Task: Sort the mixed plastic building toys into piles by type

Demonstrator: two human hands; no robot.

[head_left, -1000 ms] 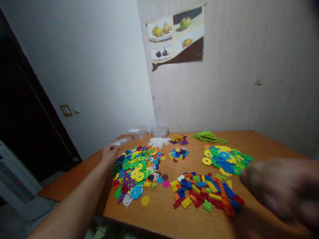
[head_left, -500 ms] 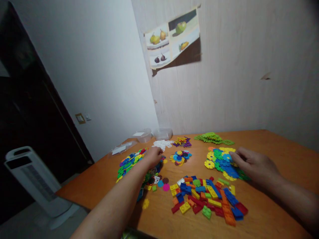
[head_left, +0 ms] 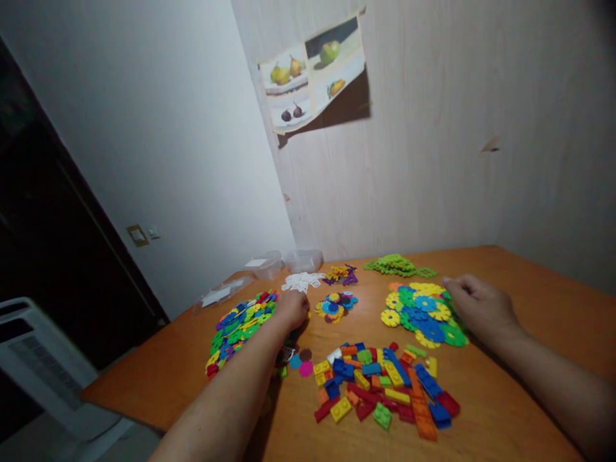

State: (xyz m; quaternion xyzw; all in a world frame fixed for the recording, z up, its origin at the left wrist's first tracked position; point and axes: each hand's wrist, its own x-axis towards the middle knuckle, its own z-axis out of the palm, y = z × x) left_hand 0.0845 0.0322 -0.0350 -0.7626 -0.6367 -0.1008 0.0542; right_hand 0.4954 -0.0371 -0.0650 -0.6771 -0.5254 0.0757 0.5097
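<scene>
My left hand (head_left: 292, 309) reaches down at the right edge of a mixed pile of colourful plastic pieces (head_left: 248, 324). Its fingers are curled, and their tips are hidden, so what they pinch I cannot make out. My right hand (head_left: 484, 309) is loosely closed beside a spread of notched, flower-shaped discs (head_left: 426, 314) in yellow, blue, green and orange. No piece shows in its fingers. Between the hands lies a small heap of little round discs (head_left: 334, 307). Nearer to me is a scatter of building bricks (head_left: 380, 385) in several colours.
White pieces (head_left: 302, 281), purple and yellow pieces (head_left: 341, 274) and green linking pieces (head_left: 397, 265) lie along the back of the wooden table (head_left: 524, 289). Clear plastic tubs (head_left: 303, 260) and a plastic bag (head_left: 224, 292) are at the back left. A pink disc (head_left: 306, 369) lies near the bricks.
My right hand has drawn back from over the flower-shaped discs to their right side. My left hand has come slightly nearer to me. The whole view has shifted a little to the right.
</scene>
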